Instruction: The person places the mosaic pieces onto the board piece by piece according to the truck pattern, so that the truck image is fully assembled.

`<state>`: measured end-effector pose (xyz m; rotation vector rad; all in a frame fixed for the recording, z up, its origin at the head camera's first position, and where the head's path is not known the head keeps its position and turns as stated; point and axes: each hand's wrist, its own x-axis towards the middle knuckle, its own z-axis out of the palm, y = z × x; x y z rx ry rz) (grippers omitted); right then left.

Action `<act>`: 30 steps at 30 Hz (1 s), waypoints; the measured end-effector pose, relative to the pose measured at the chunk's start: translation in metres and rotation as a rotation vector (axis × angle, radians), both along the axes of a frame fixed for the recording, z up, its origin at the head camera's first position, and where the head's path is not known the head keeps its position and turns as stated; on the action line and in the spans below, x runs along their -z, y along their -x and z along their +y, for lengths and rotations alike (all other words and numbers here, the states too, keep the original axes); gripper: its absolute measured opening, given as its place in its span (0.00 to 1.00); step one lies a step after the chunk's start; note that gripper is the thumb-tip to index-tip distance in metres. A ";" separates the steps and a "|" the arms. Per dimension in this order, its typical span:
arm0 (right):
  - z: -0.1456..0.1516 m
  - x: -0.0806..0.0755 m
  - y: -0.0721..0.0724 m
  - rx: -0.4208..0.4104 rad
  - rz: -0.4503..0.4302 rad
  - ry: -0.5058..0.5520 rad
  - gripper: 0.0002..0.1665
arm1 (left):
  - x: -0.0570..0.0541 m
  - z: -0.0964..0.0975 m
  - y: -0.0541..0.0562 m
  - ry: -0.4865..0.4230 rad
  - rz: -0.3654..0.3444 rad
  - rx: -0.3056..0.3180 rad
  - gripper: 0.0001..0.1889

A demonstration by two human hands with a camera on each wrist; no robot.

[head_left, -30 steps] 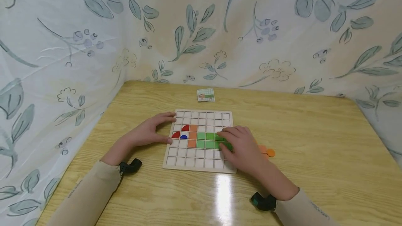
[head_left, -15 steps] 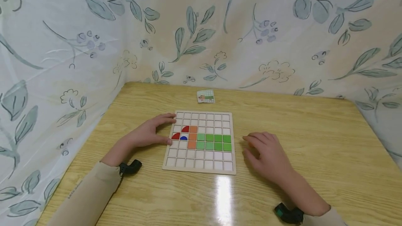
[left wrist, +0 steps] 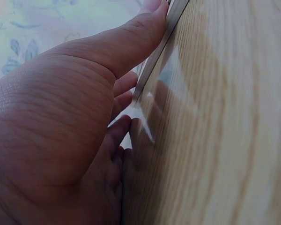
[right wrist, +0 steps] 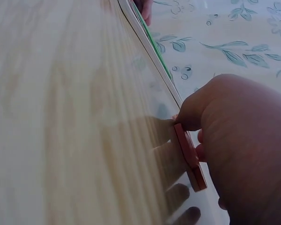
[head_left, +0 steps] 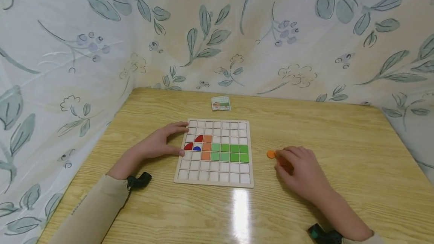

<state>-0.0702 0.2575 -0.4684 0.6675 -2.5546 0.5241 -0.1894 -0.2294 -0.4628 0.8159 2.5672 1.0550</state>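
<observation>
A square wooden grid board (head_left: 213, 183) lies flat on the table. Red quarter-round pieces (head_left: 198, 139), a blue half-round piece (head_left: 197, 148), a column of orange squares (head_left: 205, 147) and two rows of green squares (head_left: 234, 148) sit in its cells. My left hand (head_left: 159, 142) rests at the board's left side, thumb and fingers spread along the edge. To the right of the board my right hand (head_left: 300, 172) arches low over loose orange pieces (right wrist: 185, 145), thumb and index finger apart. Its index fingertip is right at an orange disc (head_left: 271, 154); the hand partly hides the other pieces.
A small picture card (head_left: 220, 103) lies behind the board, showing a coloured figure on a grid. The wood-grain table (head_left: 332, 138) meets a leaf-patterned cloth (head_left: 264, 63) at the back and left. Black wrist devices (head_left: 139, 180) are worn on both arms.
My right hand has left the board's green squares and moved right to the loose orange pieces. An orange disc now shows left of its fingertips. My left hand stays at the board's edge.
</observation>
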 end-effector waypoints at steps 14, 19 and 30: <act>0.007 0.001 -0.001 -0.006 0.011 0.006 0.08 | 0.001 0.000 0.001 0.003 0.013 -0.001 0.46; 0.007 0.001 0.000 -0.010 0.012 0.017 0.08 | 0.000 0.000 0.001 -0.003 0.006 0.002 0.46; 0.008 0.004 0.004 -0.037 0.029 0.024 0.07 | -0.001 0.000 0.001 -0.005 -0.004 0.002 0.47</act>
